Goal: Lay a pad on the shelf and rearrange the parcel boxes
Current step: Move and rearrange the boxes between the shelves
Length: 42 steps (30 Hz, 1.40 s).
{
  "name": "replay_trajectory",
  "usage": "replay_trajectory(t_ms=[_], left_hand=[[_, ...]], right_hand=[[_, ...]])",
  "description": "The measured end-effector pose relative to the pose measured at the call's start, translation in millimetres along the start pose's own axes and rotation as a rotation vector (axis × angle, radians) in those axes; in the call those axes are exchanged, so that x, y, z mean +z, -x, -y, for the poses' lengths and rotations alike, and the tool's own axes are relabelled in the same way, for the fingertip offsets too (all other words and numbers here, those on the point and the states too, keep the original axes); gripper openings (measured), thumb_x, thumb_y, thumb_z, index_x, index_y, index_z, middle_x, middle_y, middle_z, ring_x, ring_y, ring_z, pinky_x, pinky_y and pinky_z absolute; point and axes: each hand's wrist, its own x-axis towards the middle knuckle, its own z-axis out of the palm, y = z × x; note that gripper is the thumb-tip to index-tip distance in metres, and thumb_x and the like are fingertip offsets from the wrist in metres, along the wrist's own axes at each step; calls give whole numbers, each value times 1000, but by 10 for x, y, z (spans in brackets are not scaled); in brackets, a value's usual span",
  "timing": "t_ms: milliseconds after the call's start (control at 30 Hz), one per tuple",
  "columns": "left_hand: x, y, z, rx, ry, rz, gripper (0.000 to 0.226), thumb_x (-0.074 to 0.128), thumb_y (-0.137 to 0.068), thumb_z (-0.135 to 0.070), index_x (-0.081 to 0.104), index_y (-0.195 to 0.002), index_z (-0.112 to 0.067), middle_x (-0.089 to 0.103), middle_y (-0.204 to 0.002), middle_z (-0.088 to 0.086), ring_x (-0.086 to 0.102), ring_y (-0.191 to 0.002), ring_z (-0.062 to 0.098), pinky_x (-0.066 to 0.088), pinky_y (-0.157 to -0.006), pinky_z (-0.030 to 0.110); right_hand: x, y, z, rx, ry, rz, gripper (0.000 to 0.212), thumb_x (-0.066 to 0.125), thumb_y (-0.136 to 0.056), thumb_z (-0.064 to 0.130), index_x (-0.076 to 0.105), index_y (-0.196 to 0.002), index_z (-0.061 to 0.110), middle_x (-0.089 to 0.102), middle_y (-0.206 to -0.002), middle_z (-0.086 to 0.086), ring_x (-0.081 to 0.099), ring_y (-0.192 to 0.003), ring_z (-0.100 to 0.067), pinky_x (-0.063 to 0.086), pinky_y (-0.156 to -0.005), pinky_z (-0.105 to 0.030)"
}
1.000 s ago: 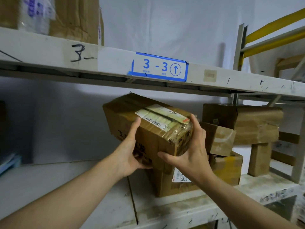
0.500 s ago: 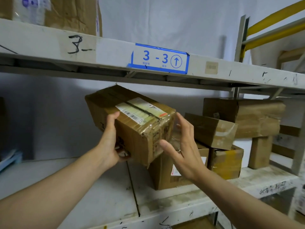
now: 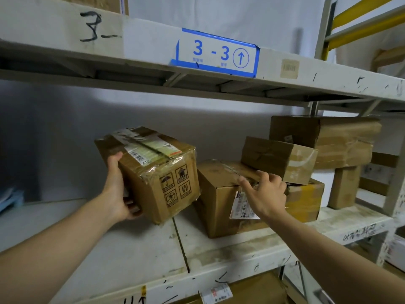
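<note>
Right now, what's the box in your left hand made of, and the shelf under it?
The box looks like brown cardboard, matte, wrapped in shiny clear tape that crinkles and catches light. The left hand holds it. The shelf seems to be hard white-painted board, maybe metal; it's scuffed, stained and scribbled on.

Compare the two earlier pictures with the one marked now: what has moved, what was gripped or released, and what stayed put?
The taped box has moved left, off the stack. The right hand has let go of it and now reaches to the large box underneath. The left hand alone holds the taped box. The other stacked boxes and the shelf stayed as they were.
</note>
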Motion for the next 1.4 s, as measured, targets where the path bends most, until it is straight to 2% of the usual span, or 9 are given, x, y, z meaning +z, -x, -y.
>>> replay_trajectory(t_ms=[200,400,567,767,900,1033,1133,1267,1400], left_hand=[[-183,-138,122,-81,-79,-4,90,58,-54,-83,62,-121,-23,64,-117,17,57,-107,39,48,-73,48],[-310,-250,194,-141,-119,35,105,62,-40,-85,65,-123,-21,67,-119,19,59,-110,40,49,-85,50],[-345,-257,200,-127,-137,33,104,60,-42,-85,64,-125,-23,67,-119,18,59,-108,38,48,-77,46],[-386,-177,141,-111,-129,31,100,57,-49,-87,64,-125,-21,66,-118,18,58,-105,37,47,-71,44],[-424,-104,80,-78,-146,7,86,52,-57,-87,68,-106,-18,67,-111,17,59,-95,34,46,-67,42],[-533,-24,-5,-58,-162,-24,76,48,-62,-88,65,-85,-17,65,-87,15,57,-80,31,45,-63,38],[-548,89,-88,-58,-109,-62,75,48,-59,-89,67,-80,-19,67,-82,13,59,-78,30,47,-63,36],[-494,218,-209,-21,-17,-75,93,51,-50,-91,71,-111,-23,72,-110,14,62,-104,37,50,-89,49],[-314,473,-298,94,59,-97,79,47,-73,-84,60,-121,-23,63,-99,10,57,-92,33,44,-98,49]], right_hand=[[24,-69,95,132,30,-39,85,52,-87,70,35,-148,12,30,-155,-20,20,-144,-41,25,-116,-50],[-37,-221,156,171,179,54,97,55,-75,81,46,-142,12,39,-150,-20,23,-143,-43,26,-114,-51],[-54,-256,195,195,198,155,102,55,-65,90,52,-134,16,32,-153,-20,19,-144,-43,21,-115,-53],[56,-207,358,120,117,217,106,59,-62,89,47,-142,21,33,-153,-15,24,-141,-41,31,-113,-52],[225,-118,529,17,103,272,102,52,-67,90,47,-144,22,35,-151,-13,26,-139,-38,32,-111,-50],[287,-64,580,-25,72,294,92,47,-76,86,47,-143,23,36,-152,-12,25,-140,-38,30,-112,-49],[303,-1,601,-50,87,205,92,38,-81,85,41,-148,23,33,-158,-12,20,-147,-38,21,-120,-51],[247,209,770,-208,-288,72,96,36,-77,87,32,-152,28,30,-161,-4,20,-149,-29,18,-120,-53],[150,391,993,-392,-597,209,100,51,-69,87,22,-152,40,24,-162,9,28,-146,-16,31,-115,-47]])
